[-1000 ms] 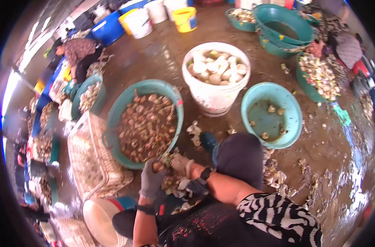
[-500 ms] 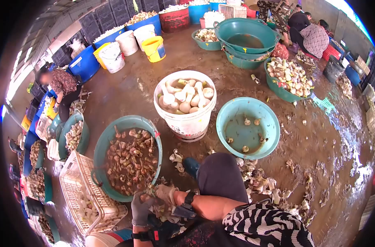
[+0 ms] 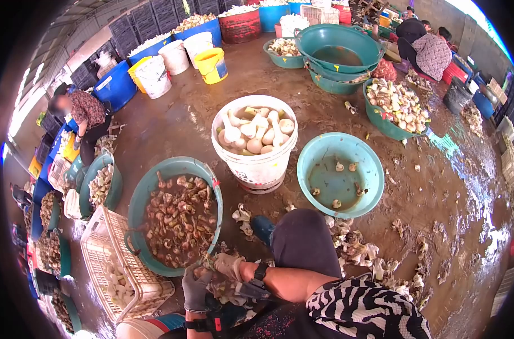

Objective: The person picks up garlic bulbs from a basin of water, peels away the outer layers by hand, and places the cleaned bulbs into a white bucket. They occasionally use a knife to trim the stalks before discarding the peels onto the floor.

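My left hand (image 3: 195,289), in a grey glove, is curled round a brownish garlic bulb (image 3: 200,273) in front of my lap. Close against it is my right hand (image 3: 227,266), gloved and closed; what its fingers grip is too small to make out. Just beyond both hands, a green tub (image 3: 136,199) holds unpeeled garlic bulbs (image 3: 181,223) with brown skins. A white bucket (image 3: 254,169) full of pale peeled bulbs (image 3: 260,131) stands ahead. Right of it, a green basin (image 3: 375,186) contains several small bulbs or root ends in shallow water.
A slatted crate (image 3: 93,248) is at my left beside the tub. Peeled skins (image 3: 356,248) litter the wet floor (image 3: 438,226) to my right. Stacked green tubs (image 3: 339,53) and a full tub (image 3: 384,124) stand farther off. A co-worker (image 3: 90,116) bends at the left.
My left hand has shifted slightly right and down, still round the bulb. The co-worker's arm at the left has moved a little. A person in patterned clothing at the top right has moved away.
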A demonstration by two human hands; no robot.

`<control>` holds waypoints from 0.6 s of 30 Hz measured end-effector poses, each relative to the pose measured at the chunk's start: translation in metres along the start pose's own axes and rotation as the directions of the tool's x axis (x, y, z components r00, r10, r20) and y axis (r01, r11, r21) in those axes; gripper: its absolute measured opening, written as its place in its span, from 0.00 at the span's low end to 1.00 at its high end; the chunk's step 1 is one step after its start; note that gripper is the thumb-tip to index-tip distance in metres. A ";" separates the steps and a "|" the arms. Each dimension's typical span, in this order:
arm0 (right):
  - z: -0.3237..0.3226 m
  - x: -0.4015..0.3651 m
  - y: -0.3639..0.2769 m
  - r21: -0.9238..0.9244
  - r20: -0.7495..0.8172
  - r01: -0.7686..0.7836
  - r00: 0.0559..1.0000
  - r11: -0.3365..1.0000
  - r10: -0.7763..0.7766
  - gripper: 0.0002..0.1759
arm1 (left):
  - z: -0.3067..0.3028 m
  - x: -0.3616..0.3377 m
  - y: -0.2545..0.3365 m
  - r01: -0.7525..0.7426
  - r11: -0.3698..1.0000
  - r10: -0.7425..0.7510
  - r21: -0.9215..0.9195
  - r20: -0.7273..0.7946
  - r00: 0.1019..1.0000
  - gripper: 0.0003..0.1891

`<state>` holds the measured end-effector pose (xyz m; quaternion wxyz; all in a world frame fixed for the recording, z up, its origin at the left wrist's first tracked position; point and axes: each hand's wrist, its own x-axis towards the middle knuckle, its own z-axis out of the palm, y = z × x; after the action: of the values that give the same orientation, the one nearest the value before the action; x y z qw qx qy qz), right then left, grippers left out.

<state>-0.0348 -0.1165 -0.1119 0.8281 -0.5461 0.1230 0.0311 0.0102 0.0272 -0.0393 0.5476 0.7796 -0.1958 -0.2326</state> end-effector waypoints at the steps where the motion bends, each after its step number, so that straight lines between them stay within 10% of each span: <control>1: 0.003 -0.011 -0.017 0.097 0.005 -0.131 0.991 0.987 0.132 0.14 | 0.001 -0.002 0.007 0.042 0.999 -0.042 -0.009 -0.001 0.999 0.19; 4: -0.005 0.009 0.018 -0.346 0.038 0.156 0.988 0.925 -0.152 0.12 | 0.009 -0.011 0.034 0.182 0.974 -0.185 -0.131 -0.006 0.983 0.14; 7: -0.001 -0.010 -0.005 -0.302 0.032 0.106 0.994 0.947 -0.101 0.09 | 0.012 -0.017 0.043 0.349 0.791 -0.350 -0.503 0.096 0.932 0.12; 9: 0.000 0.003 0.007 0.135 0.041 0.022 0.999 0.991 -0.028 0.09 | 0.010 -0.012 0.030 0.452 0.470 -0.374 -0.758 0.293 0.880 0.12; 11: 0.005 -0.024 -0.025 -0.329 -0.051 0.204 0.971 0.922 -0.233 0.08 | 0.017 -0.011 0.014 0.397 0.476 -0.407 -0.785 0.204 0.891 0.12; 12: 0.007 -0.029 -0.038 -0.232 -0.074 0.136 0.985 0.963 -0.157 0.08 | 0.021 -0.010 0.008 0.367 0.481 -0.420 -0.796 0.159 0.894 0.11; 13: 0.007 -0.031 -0.043 -0.133 -0.090 0.065 0.993 0.989 -0.077 0.07 | 0.025 -0.011 0.008 0.152 0.828 -0.207 -0.540 -0.043 0.977 0.12; 16: 0.008 -0.028 -0.052 0.302 -0.034 0.006 0.999 0.953 0.004 0.07 | 0.038 -0.009 0.018 0.084 0.974 -0.140 -0.210 -0.265 0.954 0.16; 18: -0.003 -0.016 -0.025 0.057 -0.016 0.135 0.991 0.989 -0.134 0.08 | 0.034 -0.008 0.026 0.140 0.904 -0.229 -0.404 -0.181 0.957 0.18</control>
<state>-0.0463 -0.1275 -0.0863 0.8429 -0.5292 0.0919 -0.0319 -0.0177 -0.0027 -0.0233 0.6845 0.6923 -0.0083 -0.2284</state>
